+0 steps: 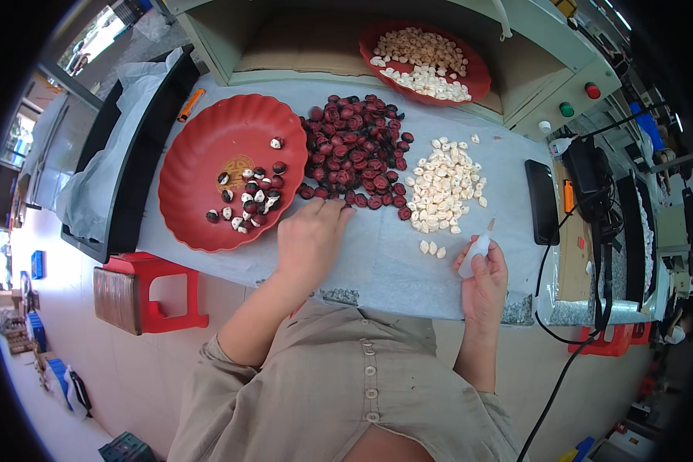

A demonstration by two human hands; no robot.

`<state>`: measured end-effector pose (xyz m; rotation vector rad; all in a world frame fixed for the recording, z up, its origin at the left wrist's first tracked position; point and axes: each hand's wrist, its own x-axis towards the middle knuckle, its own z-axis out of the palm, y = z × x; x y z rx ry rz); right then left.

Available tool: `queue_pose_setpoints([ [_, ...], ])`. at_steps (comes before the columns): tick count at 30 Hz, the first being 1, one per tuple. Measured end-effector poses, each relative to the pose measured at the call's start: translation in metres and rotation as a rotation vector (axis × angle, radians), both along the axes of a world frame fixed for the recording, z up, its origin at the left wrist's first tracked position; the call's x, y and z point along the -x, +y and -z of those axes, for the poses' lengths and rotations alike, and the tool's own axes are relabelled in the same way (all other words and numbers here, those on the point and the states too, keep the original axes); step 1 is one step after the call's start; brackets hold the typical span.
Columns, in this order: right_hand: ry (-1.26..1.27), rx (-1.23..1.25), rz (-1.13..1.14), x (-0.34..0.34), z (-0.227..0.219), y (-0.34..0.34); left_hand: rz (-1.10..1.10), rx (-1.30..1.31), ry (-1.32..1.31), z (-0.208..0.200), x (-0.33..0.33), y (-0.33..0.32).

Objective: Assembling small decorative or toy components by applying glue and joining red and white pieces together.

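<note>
My left hand (313, 237) reaches to the near edge of a pile of dark red, black-edged dried pieces (352, 142). Its fingers are bent together at the pieces there, and what they pinch, if anything, is hidden. In my right hand (485, 279) is a small white squeeze bottle (476, 256), its thin pointed nozzle tilted up. A heap of cream-white pieces (441, 185) lies just beyond that hand, and a few loose white pieces (432, 248) lie between the hands. At the left, a red scalloped plate (200, 154) bears several dark pieces joined with white ones (260, 189).
Above the table, a second red plate (481, 73) of cream pieces sits partly in a pale cabinet (215, 46). A black lined tray (135, 169) borders the left. A black phone (542, 202), cables and an orange-handled tool (568, 196) are right. Red stools (181, 296) stand below.
</note>
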<state>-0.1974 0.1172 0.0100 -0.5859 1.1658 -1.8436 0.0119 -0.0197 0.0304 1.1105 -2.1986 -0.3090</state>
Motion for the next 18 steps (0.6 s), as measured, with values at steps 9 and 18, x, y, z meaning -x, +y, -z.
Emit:
queue_pose_setpoints([
  [9, -0.093, -0.02, 0.019, -0.003, -0.011, 0.003, 0.033, -0.034, 0.009, 0.022, -0.006, 0.0],
  [18, -0.539, 0.198, 0.08, -0.006, -0.006, -0.005, 0.308, -1.703, 1.388, 0.017, 0.001, 0.017],
])
